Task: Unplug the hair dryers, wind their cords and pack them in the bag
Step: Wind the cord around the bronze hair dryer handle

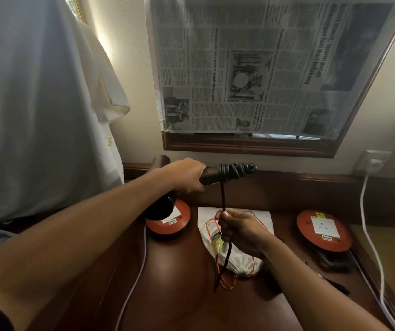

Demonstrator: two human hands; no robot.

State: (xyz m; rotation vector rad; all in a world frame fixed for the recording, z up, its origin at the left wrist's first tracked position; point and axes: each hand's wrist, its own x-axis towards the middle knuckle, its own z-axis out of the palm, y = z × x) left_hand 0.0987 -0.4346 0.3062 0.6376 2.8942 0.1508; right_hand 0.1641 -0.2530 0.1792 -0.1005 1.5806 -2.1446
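Observation:
My left hand (186, 175) grips a dark hair dryer (160, 187) where barrel and handle meet, holding it above the desk with the handle pointing right. Its black cord (234, 170) is wound in several turns round the handle's end. One strand drops straight down into my right hand (237, 229), which grips it, and the loose tail hangs below my fist. Under my right hand a white drawstring bag (234, 256) with orange strings lies on the desk. A second dark object lies at the far right by the reel, too dim to identify.
Two orange extension reels with sockets stand on the dark wooden desk (167, 295), one at the left (179, 223), one at the right (323, 231). A white cable runs from a wall socket (373, 162) down the right side. A newspaper-covered mirror hangs behind; cloth hangs left.

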